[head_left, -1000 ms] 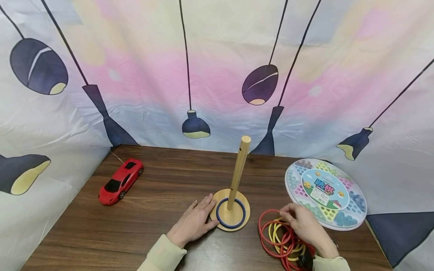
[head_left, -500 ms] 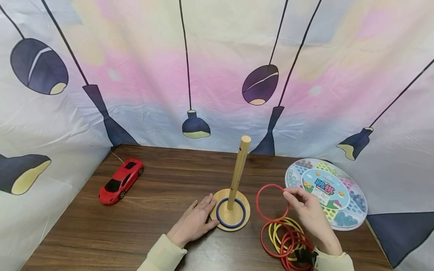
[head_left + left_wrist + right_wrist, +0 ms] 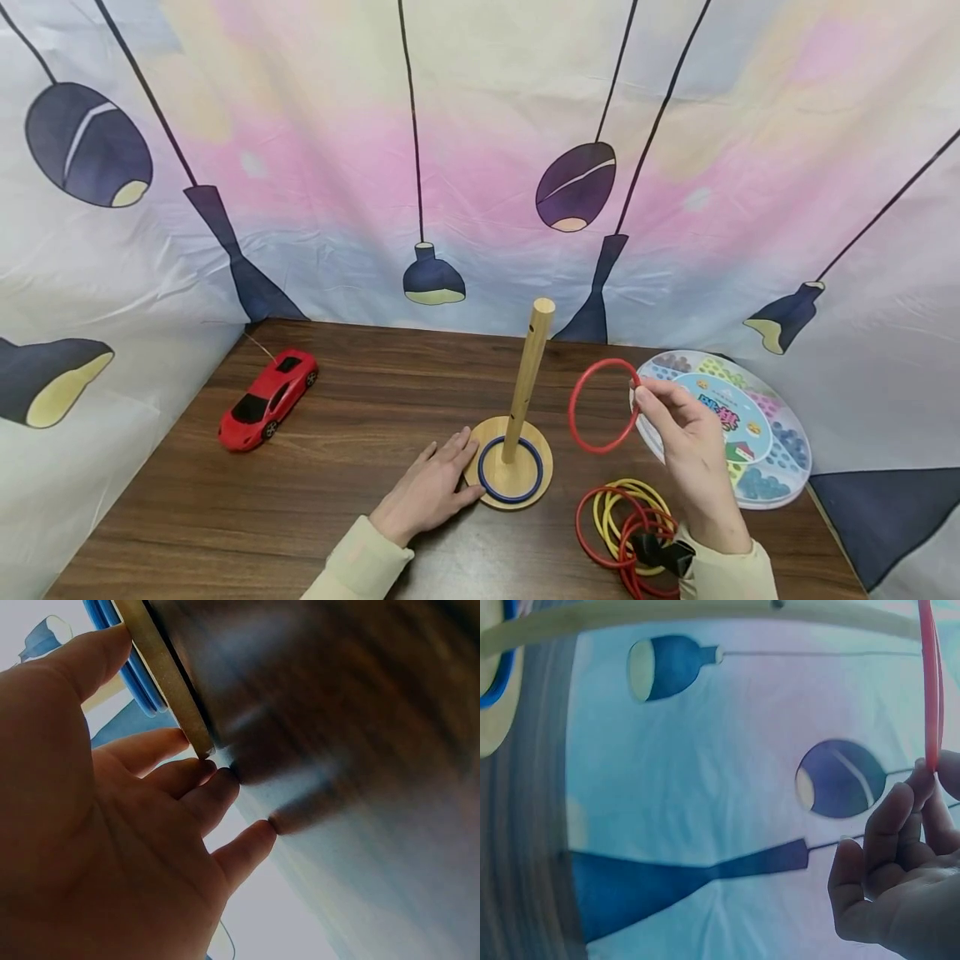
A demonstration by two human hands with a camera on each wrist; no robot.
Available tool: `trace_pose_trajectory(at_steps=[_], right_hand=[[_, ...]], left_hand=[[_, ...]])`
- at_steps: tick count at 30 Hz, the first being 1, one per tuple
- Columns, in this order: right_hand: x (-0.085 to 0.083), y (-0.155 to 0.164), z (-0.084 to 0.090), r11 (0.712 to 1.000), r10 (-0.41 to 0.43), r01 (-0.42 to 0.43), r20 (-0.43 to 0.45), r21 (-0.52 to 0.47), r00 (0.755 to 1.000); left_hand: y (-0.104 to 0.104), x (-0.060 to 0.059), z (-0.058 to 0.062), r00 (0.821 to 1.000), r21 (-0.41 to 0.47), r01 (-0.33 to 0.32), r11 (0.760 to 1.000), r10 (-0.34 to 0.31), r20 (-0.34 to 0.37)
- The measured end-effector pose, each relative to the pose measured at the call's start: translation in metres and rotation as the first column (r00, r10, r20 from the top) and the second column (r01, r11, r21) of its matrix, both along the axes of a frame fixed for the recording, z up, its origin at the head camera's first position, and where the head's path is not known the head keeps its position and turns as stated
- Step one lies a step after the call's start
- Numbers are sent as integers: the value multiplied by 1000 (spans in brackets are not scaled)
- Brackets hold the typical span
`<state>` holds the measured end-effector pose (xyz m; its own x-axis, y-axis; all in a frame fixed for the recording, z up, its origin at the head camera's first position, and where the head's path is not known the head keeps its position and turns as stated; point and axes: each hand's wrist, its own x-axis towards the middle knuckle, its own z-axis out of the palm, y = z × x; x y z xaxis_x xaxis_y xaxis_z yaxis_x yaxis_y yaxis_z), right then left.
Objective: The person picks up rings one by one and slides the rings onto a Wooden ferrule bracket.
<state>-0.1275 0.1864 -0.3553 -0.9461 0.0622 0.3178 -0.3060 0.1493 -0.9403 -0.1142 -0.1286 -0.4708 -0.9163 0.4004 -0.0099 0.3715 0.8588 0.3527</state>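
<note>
Fingers (image 3: 667, 390) of the right hand (image 3: 696, 467) pinch a red ring (image 3: 572, 408) by its right edge, thumb against forefinger. The ring is held up off the table (image 3: 390, 392), right of the wooden peg (image 3: 529, 375) and well apart from it; the head view shows it almost as a full circle, while the right wrist view catches it nearly edge-on.

The left hand (image 3: 429, 496) lies with its fingers extended and slightly spread, grasping nothing, the fingertips and thumb touching the left side of the round wooden base (image 3: 547, 467). From that base the peg rises, and a blue ring (image 3: 512, 502) lies around its foot; the left wrist view shows two blue bands, one above the other.

Below the raised ring, on the table, yellow rings (image 3: 633, 482) and loose red rings (image 3: 578, 527) overlap in a tangled pile, partly hidden by a black object (image 3: 660, 554) at the right cuff (image 3: 731, 575).

Behind the right hand lies a round Chinese checkers set (image 3: 753, 433), partly covered by it. A red toy sports car (image 3: 268, 402) stands on the left side of the table. A cloth backdrop (image 3: 330, 125) printed with hanging lamps surrounds the table.
</note>
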Motion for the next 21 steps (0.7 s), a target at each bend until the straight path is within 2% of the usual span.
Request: trace_pose_trajectory(at_steps=[12, 16, 21], right_hand=[[4, -22, 33, 985, 77, -96, -130, -145, 989], [5, -31, 44, 975, 64, -92, -141, -200, 988], [4, -41, 55, 972, 45, -74, -132, -222, 990]], left_hand=[[0, -2, -1, 1000, -8, -7, 1000, 7, 0], [0, -2, -1, 1000, -15, -6, 1000, 6, -4], [1, -1, -1, 1000, -14, -5, 1000, 5, 2]])
